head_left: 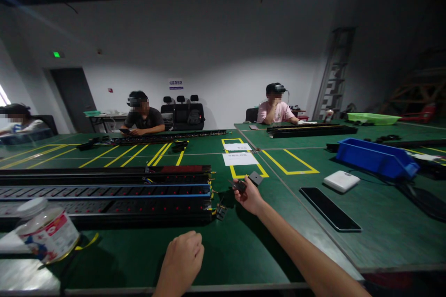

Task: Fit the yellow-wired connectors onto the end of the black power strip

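Note:
My right hand (249, 197) is raised over the green table, its fingers closed on a small black plastic part (239, 185). A grey square block (256, 177) shows right at its fingertips; whether the hand grips this too I cannot tell. Low in the view, my left hand (184, 257) rests near the table's front edge with curled fingers, and the inside of the fist is hidden. Long black power strips (114, 206) with red dots lie side by side on the left. Wires and a small dark connector (221, 212) hang from their right end, near my right hand.
A clear jar (49, 236) stands front left. On the right are a phone (330, 209), a white box (341, 181) and a blue bin (374, 158). Paper sheets (240, 159) lie beyond my right hand. Several people sit across the table, near more black strips (167, 137).

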A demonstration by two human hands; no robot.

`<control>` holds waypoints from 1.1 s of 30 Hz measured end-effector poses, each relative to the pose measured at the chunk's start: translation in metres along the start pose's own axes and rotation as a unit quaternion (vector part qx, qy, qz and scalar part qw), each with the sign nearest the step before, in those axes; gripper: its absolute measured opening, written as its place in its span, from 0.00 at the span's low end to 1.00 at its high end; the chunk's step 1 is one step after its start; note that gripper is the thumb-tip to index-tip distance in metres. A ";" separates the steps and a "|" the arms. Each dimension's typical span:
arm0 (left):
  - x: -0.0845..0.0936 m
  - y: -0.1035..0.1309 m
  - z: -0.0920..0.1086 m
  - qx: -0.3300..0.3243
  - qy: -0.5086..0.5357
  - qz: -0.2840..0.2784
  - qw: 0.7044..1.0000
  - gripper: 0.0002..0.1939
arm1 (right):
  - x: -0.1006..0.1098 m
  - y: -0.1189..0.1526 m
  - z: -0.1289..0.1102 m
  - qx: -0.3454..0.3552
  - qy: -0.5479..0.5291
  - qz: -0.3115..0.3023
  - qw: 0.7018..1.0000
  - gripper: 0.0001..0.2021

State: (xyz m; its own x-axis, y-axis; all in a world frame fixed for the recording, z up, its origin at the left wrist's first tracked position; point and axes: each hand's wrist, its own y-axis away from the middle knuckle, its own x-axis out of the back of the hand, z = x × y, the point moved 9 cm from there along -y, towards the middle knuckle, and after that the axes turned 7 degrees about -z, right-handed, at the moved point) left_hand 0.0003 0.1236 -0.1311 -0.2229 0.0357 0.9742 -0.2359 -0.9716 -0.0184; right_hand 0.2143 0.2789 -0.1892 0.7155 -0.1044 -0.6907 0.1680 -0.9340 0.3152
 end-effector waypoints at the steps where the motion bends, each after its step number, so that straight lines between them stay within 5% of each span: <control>1: 0.000 0.000 0.000 0.000 0.001 0.001 1.000 0.14 | -0.001 0.000 0.000 -0.001 0.001 -0.005 1.000 0.21; 33: 0.000 0.001 0.001 -0.006 0.001 0.005 1.000 0.14 | -0.009 0.006 -0.003 0.007 0.029 -0.011 0.999 0.14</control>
State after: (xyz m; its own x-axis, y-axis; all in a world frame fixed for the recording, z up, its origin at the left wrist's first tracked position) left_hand 0.0006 0.1224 -0.1305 -0.2273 0.0260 0.9735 -0.2445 -0.9691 -0.0312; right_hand 0.2106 0.2748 -0.1788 0.7503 -0.0641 -0.6580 0.1743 -0.9409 0.2904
